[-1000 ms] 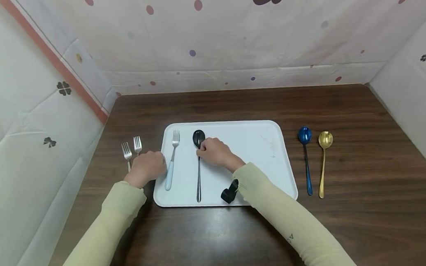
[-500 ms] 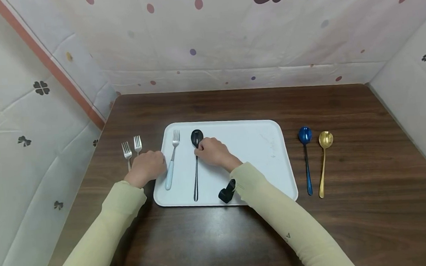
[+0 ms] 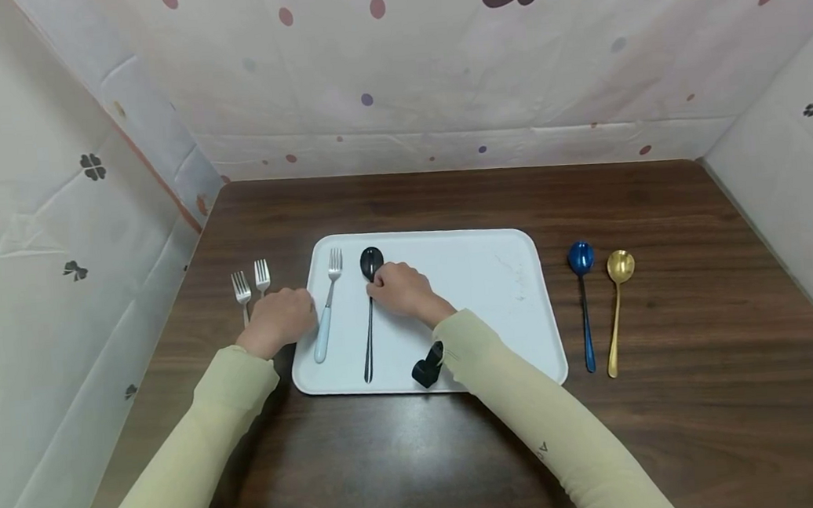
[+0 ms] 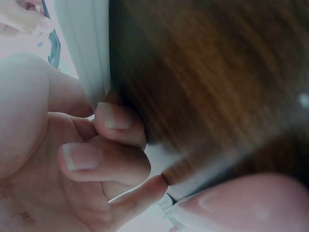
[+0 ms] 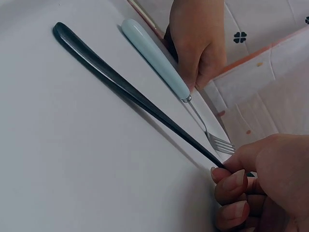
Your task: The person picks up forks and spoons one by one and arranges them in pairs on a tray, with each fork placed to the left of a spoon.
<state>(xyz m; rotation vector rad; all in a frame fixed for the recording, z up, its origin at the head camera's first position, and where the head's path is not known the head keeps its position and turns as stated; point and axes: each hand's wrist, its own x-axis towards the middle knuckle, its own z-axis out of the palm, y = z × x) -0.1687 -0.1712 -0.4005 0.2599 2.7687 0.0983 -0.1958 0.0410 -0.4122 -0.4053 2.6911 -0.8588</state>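
My right hand point(image 3: 403, 289) pinches a black spoon point(image 3: 368, 347) at its neck, just below the bowl. The spoon lies close over the white tray point(image 3: 474, 304), bowl toward the far side, and in the right wrist view its handle point(image 5: 111, 79) casts a thin shadow. Left of it on the tray is a fork with a pale blue handle point(image 3: 323, 334). At the tray's left rim, my left hand point(image 3: 278, 320) holds the edge between thumb and index finger; in the left wrist view its other fingers point(image 4: 108, 162) are curled beside the rim point(image 4: 87, 43).
Two more forks lie on the wooden table point(image 3: 421, 465) left of the tray, one fork point(image 3: 241, 287) beside the other, their handles hidden by my left hand. A blue spoon point(image 3: 585, 304) and a gold spoon point(image 3: 618, 302) lie to the right. Patterned cloth walls point(image 3: 393, 66) surround the table.
My right hand has shifted slightly left with the black spoon, bringing it nearer the fork on the tray. The left hand and the tray have stayed put.
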